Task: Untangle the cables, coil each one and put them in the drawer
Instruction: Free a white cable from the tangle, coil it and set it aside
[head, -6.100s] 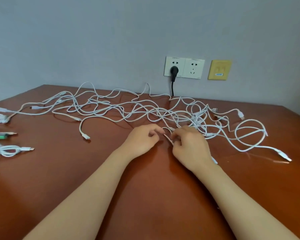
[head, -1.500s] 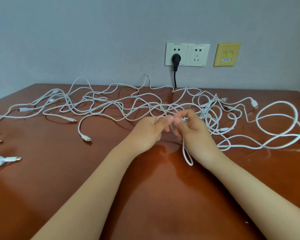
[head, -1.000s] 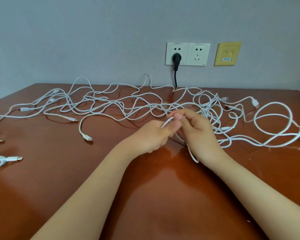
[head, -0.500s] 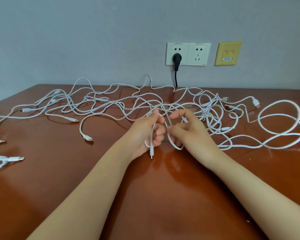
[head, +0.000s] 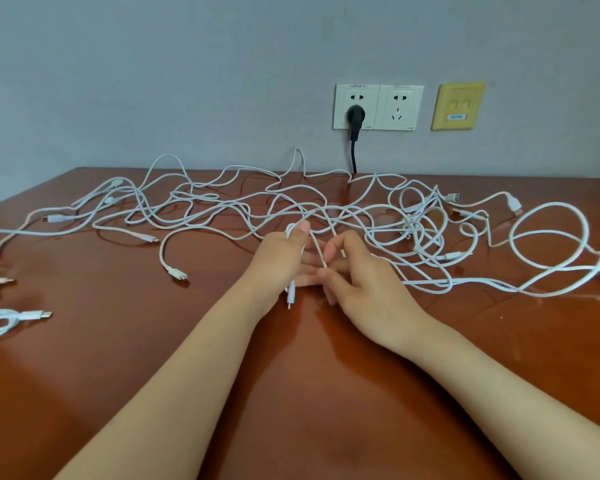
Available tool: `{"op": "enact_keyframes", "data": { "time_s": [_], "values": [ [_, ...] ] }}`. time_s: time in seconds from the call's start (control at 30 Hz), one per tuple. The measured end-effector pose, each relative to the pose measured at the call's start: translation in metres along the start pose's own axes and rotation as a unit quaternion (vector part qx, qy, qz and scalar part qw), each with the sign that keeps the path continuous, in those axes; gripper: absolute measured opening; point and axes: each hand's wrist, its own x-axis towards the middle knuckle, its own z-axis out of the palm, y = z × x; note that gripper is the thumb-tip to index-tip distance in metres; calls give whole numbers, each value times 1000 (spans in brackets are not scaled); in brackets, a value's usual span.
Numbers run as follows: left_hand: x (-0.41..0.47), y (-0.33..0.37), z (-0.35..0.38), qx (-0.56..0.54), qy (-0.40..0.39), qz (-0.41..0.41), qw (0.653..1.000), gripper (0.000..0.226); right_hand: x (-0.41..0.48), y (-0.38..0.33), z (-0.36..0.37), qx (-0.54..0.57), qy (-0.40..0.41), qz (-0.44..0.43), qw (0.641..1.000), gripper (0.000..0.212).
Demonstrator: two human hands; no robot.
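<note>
Cables lie in a loose white tangle (head: 222, 209) across the far half of a glossy reddish-brown wooden table (head: 153, 375), thin round cords crossing each other in open curves and small knots. At the near edge of that mess, both bare hands work on one white cable (head: 291, 289).

The left hand (head: 281, 263) grasps it: the thumb is raised and presses the cord against the side of the hand, and the cable's short plug end hangs below the palm, just above the tabletop. The right hand (head: 364, 285) has its fingers curled, with thumb and forefinger pinching a strand of the same cable just beside the left hand's fingers. From there the cord runs back into the tangle.

To the right, one thicker cord forms a large round loop (head: 548, 247) lying flat. On the left, a free end with a small plug (head: 177, 273) curves out of the pile. Near the left edge lies a small bundled cable (head: 0, 320), well apart from the hands.

Behind the table stands a smooth grey wall with a white double socket (head: 378, 107), a black plug (head: 355, 116) in its left half, and a yellow square plate (head: 458, 105) beside it.
</note>
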Motion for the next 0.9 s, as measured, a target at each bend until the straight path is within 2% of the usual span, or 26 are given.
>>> {"op": "enact_keyframes", "data": {
  "time_s": [0.17,0.3,0.4,0.53,0.63,0.77,0.83,0.9],
  "values": [
    [0,1,1,-154,-32,-51,986,43,-3,-2,2,-24,-9,-11,1000,17],
    [2,7,-3,-300,-16,-48,953,46,-5,-5,-3,-136,-18,-62,989,15],
    [5,12,-13,-385,-3,-65,921,42,-5,-3,-9,-160,-23,-76,984,15],
    [7,12,-24,-266,31,-44,962,44,-1,6,-14,-169,-29,-106,979,16],
    [6,9,-19,-93,65,-21,993,43,2,11,-13,-188,4,-143,972,15],
    [1,2,-3,118,32,-11,992,47,3,9,-8,-226,44,-209,950,19],
    [-2,2,2,152,1,-2,988,53,2,7,-8,-202,51,-219,953,20],
    [-4,4,6,133,-17,-17,991,58,2,3,-8,-177,54,-194,963,19]
  ]
}}
